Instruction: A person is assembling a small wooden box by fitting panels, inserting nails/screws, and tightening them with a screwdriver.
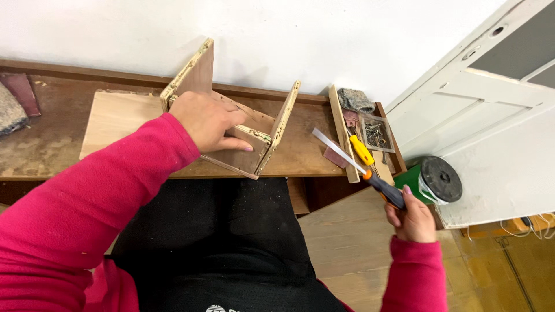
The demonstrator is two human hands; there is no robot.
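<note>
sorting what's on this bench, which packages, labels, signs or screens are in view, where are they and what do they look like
Clear plastic bag: right end of the workbench, flat, see-through, small metal fasteners inside.
Green box: right of the bench by the right hand, beside a black-and-white spool.
No signs or screens in view.

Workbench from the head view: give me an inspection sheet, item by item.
Surface: wooden workbench, worn and dusty, with a pale board lying on it.
Job's things: plywood assembly of upright panels, steadied by the left hand; chisel with a dark, orange-trimmed handle in the right hand.
Clutter: yellow-handled tool, clear bag of small metal hardware, grey cloth, green reel with black cap.
Grippers: left hand flat on the assembly; right hand closed on the chisel handle.
Cables: thin wires by the floor at right.
Surroundings: white wall, white panelled door leaning at right.
</note>
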